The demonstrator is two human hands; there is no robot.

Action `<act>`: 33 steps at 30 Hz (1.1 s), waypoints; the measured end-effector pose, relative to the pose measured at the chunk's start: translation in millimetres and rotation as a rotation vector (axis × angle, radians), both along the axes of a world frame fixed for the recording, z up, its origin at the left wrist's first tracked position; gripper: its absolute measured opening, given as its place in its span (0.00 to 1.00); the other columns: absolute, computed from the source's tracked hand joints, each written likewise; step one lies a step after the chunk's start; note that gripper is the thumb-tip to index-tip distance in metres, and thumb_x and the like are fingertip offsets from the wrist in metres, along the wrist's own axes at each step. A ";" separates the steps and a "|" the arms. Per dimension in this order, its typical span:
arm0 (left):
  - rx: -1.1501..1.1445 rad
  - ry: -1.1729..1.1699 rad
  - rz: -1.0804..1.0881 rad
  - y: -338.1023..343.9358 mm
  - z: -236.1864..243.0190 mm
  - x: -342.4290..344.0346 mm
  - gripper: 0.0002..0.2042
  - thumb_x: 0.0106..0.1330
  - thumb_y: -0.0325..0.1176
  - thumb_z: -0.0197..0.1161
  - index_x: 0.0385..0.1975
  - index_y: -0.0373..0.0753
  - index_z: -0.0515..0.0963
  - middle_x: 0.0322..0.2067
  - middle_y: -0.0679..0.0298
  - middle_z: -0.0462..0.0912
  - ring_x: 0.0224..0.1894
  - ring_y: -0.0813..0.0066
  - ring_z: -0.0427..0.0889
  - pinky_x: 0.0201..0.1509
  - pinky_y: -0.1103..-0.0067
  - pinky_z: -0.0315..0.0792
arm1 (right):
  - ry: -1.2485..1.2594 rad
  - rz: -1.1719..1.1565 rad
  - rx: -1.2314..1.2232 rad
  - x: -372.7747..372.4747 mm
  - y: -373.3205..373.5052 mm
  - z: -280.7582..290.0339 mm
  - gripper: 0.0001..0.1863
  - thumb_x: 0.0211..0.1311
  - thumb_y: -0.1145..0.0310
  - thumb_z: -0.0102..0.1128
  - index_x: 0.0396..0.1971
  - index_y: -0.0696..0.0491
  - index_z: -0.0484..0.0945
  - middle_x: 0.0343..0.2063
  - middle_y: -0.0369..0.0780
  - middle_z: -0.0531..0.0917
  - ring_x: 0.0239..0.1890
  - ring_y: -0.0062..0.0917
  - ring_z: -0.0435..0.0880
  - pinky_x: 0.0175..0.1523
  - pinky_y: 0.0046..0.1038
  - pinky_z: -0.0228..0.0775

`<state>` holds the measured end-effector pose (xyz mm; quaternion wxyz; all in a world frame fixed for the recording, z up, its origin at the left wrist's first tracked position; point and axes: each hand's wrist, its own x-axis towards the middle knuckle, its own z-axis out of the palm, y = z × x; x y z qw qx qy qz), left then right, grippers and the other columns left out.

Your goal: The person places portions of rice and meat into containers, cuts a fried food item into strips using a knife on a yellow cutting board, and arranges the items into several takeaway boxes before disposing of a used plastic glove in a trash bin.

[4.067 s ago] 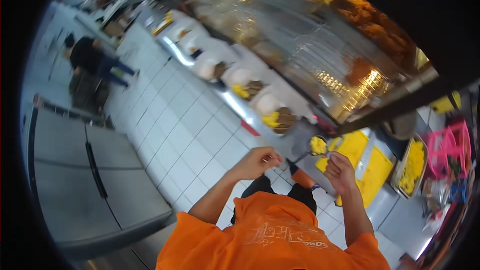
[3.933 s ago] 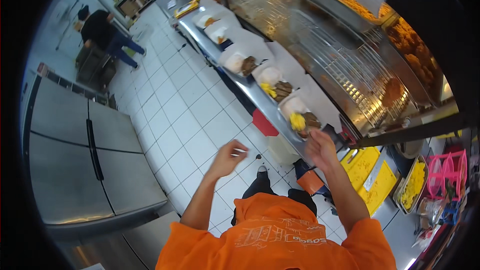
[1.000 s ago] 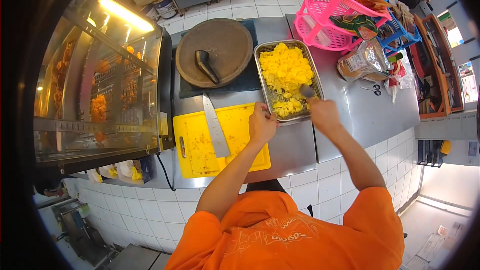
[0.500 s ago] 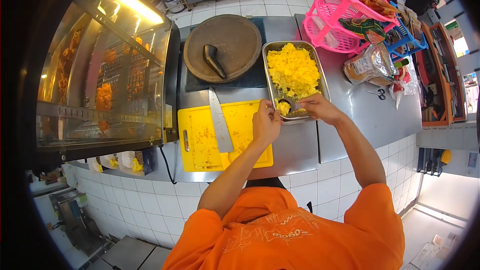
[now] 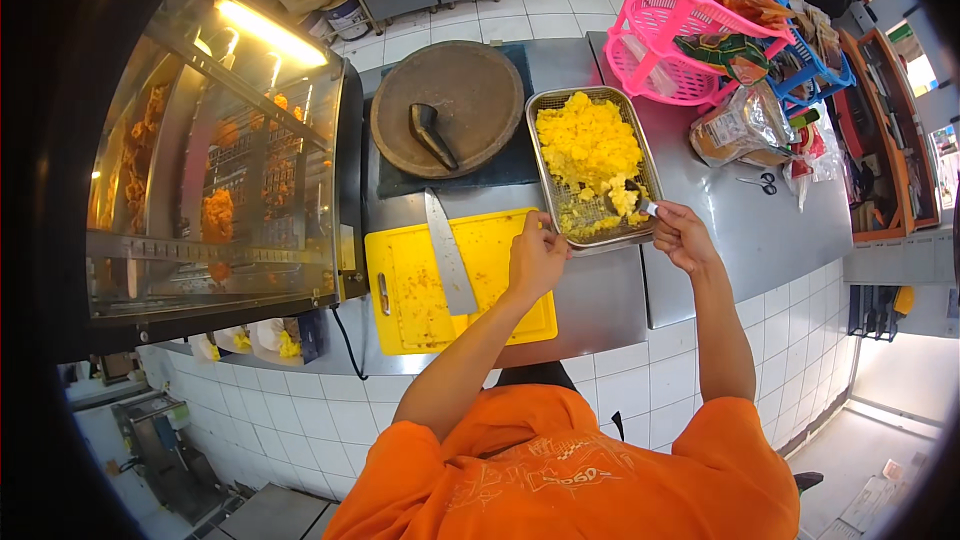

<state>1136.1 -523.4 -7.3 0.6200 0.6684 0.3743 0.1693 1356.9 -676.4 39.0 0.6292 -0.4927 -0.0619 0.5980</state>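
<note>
A rectangular metal tray (image 5: 651,155) with a mesh bottom holds a heap of crumbly yellow mash (image 5: 590,145), mostly toward its far end. My right hand (image 5: 680,235), closed around a short handle, grips a small scoop (image 5: 648,208) at the tray's near right side. Its bowl is partly hidden behind a pale yellow lump of the mash. My left hand (image 5: 538,258) pinches the tray's near left corner between thumb and fingers. Below that hand lies a yellow cutting board (image 5: 410,290) covered in crumbs, with a broad knife (image 5: 448,255) across it.
A round stone mortar (image 5: 470,90) with a dark pestle (image 5: 432,138) stands beyond the board. At left is a lit glass display case (image 5: 230,160) of fried food. To the right are a pink tiered basket (image 5: 650,40), a plastic bag (image 5: 740,130) and scissors (image 5: 765,183).
My right hand has moved the scoop rightward along the tray's near end, away from my left hand. The left hand has shifted slightly down, beside the tray's corner.
</note>
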 end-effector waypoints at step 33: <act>-0.645 0.098 1.368 -188.9 -79.3 -840.0 0.15 0.67 0.28 0.52 0.53 0.38 0.68 0.40 0.60 0.78 0.36 0.71 0.82 0.34 0.77 0.78 | 0.133 0.920 0.275 -825.4 456.8 15.0 0.11 0.70 0.68 0.49 0.24 0.48 0.67 0.14 0.26 0.57 0.14 0.11 0.53 0.19 0.20 0.46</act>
